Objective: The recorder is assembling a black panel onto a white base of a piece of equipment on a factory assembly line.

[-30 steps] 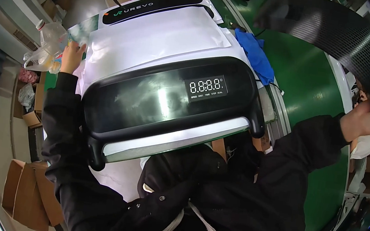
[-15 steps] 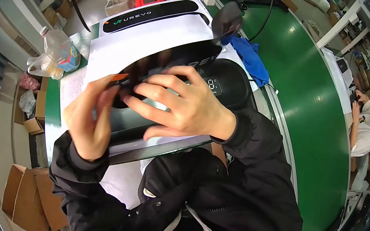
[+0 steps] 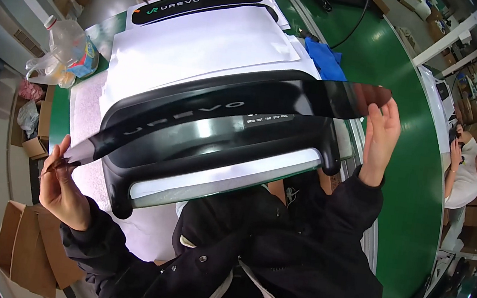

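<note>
Landmark: the black housing point(image 3: 209, 140) in front of you. Your left hand point(image 3: 64, 189) is off its left end; your right hand point(image 3: 381, 141) is off its right end. Grip: both pinched, thumb against fingers, each clamped on one end of the dark strip point(image 3: 189, 113).

Strip: lies between your hands, spanning the housing and overhanging both its ends. Long axis runs near-left to far-right, roughly parallel to the housing's own; middle bowed toward the housing's far edge. It covers part of the display point(image 3: 269, 120), whose lower row shows past the strip's near edge. Clearance above the housing: cannot tell.

Nearer hand: left looks slightly closer to its end of the housing; lens bend makes this uncertain.

Beyond the housing: white sheets point(image 3: 198, 41). Off its far right corner: blue cloth point(image 3: 326, 63).
</note>
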Motion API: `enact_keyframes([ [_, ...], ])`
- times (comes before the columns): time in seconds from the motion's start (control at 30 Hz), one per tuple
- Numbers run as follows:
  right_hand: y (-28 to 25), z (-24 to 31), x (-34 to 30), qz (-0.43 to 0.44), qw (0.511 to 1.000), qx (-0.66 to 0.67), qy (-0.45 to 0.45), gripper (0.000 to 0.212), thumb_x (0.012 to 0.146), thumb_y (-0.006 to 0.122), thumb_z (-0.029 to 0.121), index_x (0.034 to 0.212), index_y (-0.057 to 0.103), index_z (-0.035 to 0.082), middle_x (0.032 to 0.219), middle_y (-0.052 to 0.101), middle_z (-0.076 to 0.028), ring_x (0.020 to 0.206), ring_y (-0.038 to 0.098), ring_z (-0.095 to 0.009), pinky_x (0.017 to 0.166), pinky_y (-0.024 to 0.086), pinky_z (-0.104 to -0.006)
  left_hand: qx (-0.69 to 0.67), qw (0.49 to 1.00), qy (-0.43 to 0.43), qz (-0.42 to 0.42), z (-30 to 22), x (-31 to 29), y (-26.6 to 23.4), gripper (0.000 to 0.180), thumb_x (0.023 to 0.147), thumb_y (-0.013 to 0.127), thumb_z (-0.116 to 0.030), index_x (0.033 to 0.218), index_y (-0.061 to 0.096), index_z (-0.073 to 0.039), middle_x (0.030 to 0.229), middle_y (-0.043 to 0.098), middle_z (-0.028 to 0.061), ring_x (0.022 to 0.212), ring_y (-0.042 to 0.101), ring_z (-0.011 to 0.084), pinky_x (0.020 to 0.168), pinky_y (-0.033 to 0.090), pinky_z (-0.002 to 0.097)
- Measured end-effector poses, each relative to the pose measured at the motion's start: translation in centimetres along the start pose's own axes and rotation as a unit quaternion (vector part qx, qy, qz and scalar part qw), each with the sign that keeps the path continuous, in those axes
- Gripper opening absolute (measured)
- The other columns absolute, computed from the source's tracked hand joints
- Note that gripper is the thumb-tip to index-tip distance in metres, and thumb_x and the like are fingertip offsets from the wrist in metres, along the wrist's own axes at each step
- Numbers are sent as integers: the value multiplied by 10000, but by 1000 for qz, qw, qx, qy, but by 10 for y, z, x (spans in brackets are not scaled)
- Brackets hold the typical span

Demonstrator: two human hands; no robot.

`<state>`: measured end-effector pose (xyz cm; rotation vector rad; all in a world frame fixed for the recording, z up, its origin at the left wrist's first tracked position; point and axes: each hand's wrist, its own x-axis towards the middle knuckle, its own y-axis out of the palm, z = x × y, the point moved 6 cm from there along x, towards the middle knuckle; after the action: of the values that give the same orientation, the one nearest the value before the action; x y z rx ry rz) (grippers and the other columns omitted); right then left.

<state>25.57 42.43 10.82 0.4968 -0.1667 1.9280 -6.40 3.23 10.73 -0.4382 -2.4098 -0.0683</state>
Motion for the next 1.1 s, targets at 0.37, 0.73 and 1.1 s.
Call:
enact_keyframes([
  [0.37, -37, 0, -23, -13, 993, 113, -35, 145, 905, 494, 147, 952, 519, 11, 1168, 521, -110, 1058, 516, -165, 898, 417, -292, -194, 863, -459, 83, 54, -79, 22, 147, 871, 544, -108, 913, 551, 33, 910, 569, 33, 757, 499, 84, 676, 360, 178],
  [0.73, 17, -44, 3, 70, 987, -88, 118, 113, 860, 485, 64, 747, 476, 52, 1053, 533, -59, 997, 439, -119, 924, 272, -250, 143, 959, -234, 65, 62, -15, 15, 191, 863, 531, -146, 749, 505, 5, 1102, 538, 119, 1012, 465, 174, 886, 324, 265],
  [1.1, 16, -49, -4, 134, 967, -76, 205, 135, 879, 505, 87, 756, 455, 56, 771, 382, 33, 757, 355, -57, 733, 265, -187, -93, 925, -368, 18, 34, -35, 2, 143, 866, 493, -125, 785, 489, -7, 1186, 510, 133, 1083, 438, 144, 951, 284, 281],
])
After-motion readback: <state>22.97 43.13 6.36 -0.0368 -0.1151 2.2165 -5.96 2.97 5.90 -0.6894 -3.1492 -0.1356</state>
